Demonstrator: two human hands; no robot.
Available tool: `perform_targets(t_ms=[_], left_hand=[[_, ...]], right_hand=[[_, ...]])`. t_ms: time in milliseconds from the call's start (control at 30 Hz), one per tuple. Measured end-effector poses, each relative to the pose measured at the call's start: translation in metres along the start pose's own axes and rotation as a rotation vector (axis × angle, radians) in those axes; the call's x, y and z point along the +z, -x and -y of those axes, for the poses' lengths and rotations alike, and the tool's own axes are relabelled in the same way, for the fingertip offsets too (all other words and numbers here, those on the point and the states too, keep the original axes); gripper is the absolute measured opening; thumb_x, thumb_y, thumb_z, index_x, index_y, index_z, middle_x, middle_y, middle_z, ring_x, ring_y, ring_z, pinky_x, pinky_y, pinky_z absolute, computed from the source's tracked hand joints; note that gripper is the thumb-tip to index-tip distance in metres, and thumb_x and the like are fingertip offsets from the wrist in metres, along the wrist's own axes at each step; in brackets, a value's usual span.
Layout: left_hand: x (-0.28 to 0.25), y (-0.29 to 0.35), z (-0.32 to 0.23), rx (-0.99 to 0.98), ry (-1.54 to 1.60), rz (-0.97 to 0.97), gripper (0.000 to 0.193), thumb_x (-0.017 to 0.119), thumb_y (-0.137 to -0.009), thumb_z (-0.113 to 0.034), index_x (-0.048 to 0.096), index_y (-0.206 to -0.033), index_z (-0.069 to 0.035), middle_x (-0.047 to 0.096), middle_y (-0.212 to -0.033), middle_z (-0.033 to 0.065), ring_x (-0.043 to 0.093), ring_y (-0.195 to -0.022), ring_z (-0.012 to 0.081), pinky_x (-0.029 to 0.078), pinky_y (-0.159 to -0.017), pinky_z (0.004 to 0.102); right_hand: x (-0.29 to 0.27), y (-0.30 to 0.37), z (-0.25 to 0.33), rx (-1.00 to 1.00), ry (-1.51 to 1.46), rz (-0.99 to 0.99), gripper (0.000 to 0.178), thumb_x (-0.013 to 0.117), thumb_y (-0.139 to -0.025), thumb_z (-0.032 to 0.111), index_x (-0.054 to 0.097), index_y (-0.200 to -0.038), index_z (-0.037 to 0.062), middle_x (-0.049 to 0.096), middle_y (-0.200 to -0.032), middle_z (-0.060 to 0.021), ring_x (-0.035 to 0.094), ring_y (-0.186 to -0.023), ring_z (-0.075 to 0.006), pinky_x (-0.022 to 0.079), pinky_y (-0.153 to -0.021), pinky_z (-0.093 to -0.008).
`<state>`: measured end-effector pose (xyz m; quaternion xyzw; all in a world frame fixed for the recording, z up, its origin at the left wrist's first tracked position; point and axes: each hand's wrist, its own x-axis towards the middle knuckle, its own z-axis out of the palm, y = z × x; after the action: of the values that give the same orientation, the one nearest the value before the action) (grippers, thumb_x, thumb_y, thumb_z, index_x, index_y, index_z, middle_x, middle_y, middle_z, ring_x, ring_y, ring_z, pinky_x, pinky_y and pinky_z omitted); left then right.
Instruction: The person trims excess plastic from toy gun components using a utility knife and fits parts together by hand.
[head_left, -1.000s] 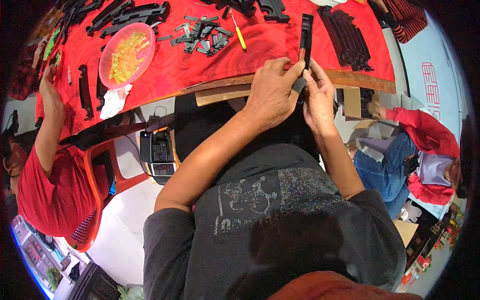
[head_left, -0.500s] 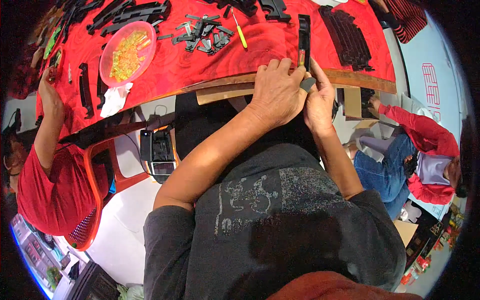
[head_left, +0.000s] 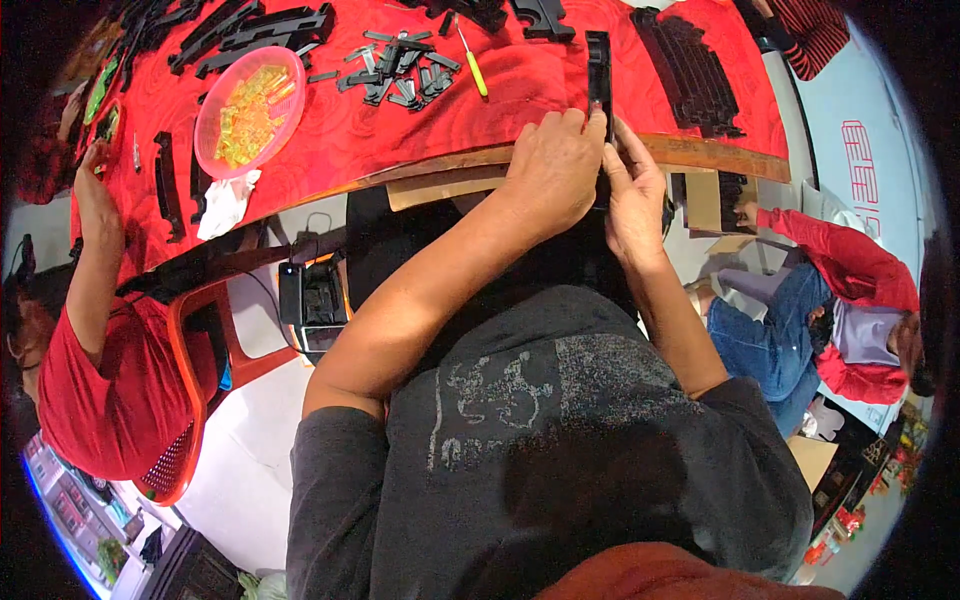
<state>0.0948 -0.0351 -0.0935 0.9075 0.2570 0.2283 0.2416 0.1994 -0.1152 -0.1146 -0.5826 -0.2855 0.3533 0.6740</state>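
A long, narrow black plastic part (head_left: pixel 598 68) with a channel along it stands out over the table's near edge. My left hand (head_left: pixel 560 165) is closed on its near end, with the thumb or index fingertip pressed into the channel. On the other side my right hand (head_left: pixel 636 200) supports the part between thumb and fingers. The part's near end is mostly hidden by my hands. Left of it lies a yellow-handled pick-like tool (head_left: pixel 477 72), beside a loose heap of small black strips (head_left: pixel 405 68).
A pink basket (head_left: pixel 207 140) holds yellow translucent pieces, with white tissue (head_left: pixel 228 205) beside it. Black parts (head_left: pixel 690 80) lie in a row at the right on the red tablecloth (head_left: pixel 400 140). People in red sit left and right; an orange-red chair (head_left: pixel 185 400) stands left.
My left fingers have moved onto the channel, covering the yellow-red piece seen there before. The dark rounded end near my right thumb no longer shows. The black part has shifted slightly left.
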Motion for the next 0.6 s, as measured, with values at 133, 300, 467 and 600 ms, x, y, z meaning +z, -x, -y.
perform_targets(t_ms=[133,300,467,600], left_hand=[[0.001,-0.004,-0.003,-0.045,-0.048,0.083,0.047,0.051,-0.084,-0.013,0.046,-0.127,0.005,0.059,-0.1,0.0194,0.058,-0.095,0.0359,0.048,-0.077,0.0471],[0.005,-0.005,0.001,-0.052,-0.064,0.098,0.047,0.05,-0.085,-0.016,0.046,-0.127,0.005,0.059,-0.1,0.0199,0.058,-0.094,0.0359,0.046,-0.077,0.0474],[0.004,-0.008,0.005,-0.038,-0.045,0.078,0.047,0.055,-0.08,-0.018,0.053,-0.121,0.006,0.06,-0.101,0.02,0.058,-0.095,0.0365,0.043,-0.079,0.0482],[0.001,-0.013,0.011,-0.052,-0.05,0.12,0.044,0.058,-0.078,-0.019,0.056,-0.116,0.004,0.06,-0.1,0.0196,0.058,-0.094,0.036,0.042,-0.077,0.0497]], right_hand=[[0.001,0.001,-0.003,-0.011,0.0,-0.016,0.04,0.053,-0.094,0.001,0.046,-0.132,-0.0072,0.056,-0.125,-0.0115,0.053,-0.113,-0.0158,0.04,-0.1,-0.0285],[-0.002,-0.001,-0.01,0.034,0.021,-0.045,0.039,0.054,-0.094,0.002,0.047,-0.131,-0.0074,0.058,-0.123,-0.0105,0.055,-0.109,-0.0142,0.043,-0.096,-0.0274],[0.004,0.0,-0.004,0.063,0.009,-0.06,0.036,0.053,-0.095,0.005,0.05,-0.129,-0.0071,0.06,-0.117,-0.0092,0.056,-0.102,-0.013,0.045,-0.091,-0.0262],[0.006,-0.003,0.0,0.056,0.045,-0.043,0.033,0.052,-0.096,0.007,0.053,-0.126,-0.006,0.062,-0.113,-0.0087,0.057,-0.099,-0.0122,0.045,-0.089,-0.0256]])
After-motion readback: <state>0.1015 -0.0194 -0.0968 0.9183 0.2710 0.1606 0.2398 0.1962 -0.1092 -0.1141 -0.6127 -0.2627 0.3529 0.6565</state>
